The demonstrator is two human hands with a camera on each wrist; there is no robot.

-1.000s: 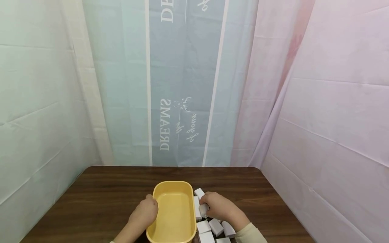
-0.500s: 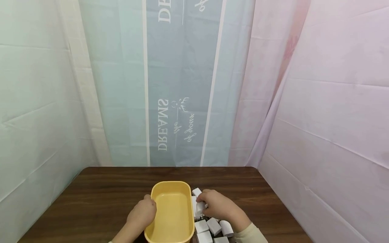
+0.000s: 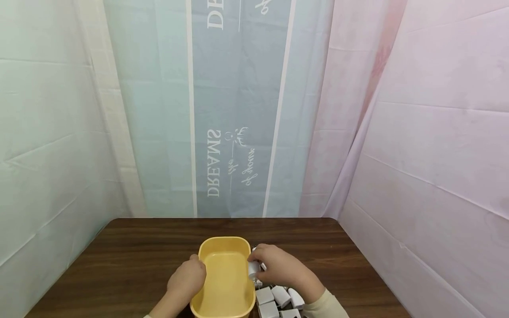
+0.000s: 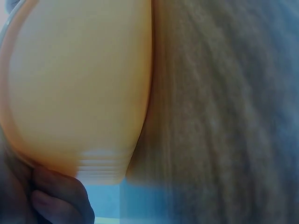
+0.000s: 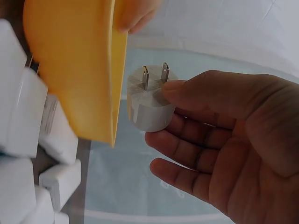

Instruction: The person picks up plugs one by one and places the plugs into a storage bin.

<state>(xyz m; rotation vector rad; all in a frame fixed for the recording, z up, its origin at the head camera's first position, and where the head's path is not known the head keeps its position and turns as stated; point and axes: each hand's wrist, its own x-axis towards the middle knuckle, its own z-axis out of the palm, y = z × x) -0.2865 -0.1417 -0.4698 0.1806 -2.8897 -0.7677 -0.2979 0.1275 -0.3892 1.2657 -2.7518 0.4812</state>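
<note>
My left hand grips the left rim of a yellow plastic bin; the left wrist view shows its curled fingers against the bin's end. Between thumb and fingers, my right hand pinches a round white power adapter with two metal prongs pointing up. In the head view that adapter is beside the bin's right rim, slightly above the table. More white power adapters lie in a group along the bin's right side, partly hidden by the right hand. No adapter shows inside the bin.
A dark wood-grain table carries everything. Behind it hangs a printed blue-grey curtain, and pale cloth walls stand on both sides. The bin's raised wall rises between the adapters and its inside.
My right hand has picked up the round adapter from the group and carried it left and up to the bin's rim. The left hand keeps its hold on the bin.
</note>
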